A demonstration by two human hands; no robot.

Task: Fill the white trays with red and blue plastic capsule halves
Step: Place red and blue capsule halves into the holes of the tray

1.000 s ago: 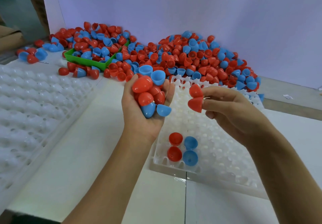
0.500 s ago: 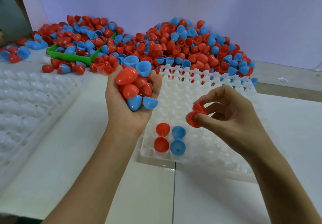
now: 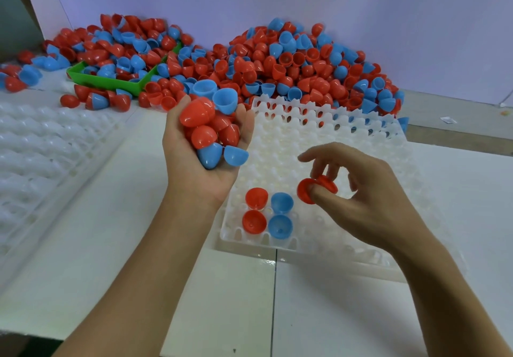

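- Sitting in the near left corner of the white tray [image 3: 313,243], four capsule halves [image 3: 267,215] make a square, two red and two blue.
- Right hand [image 3: 369,198] pinches two red halves [image 3: 316,188] above the tray.
- Left hand [image 3: 200,151] cups a handful of halves [image 3: 213,131], palm up.
- Big pile [image 3: 291,62] lies behind, around a green bin [image 3: 111,80].
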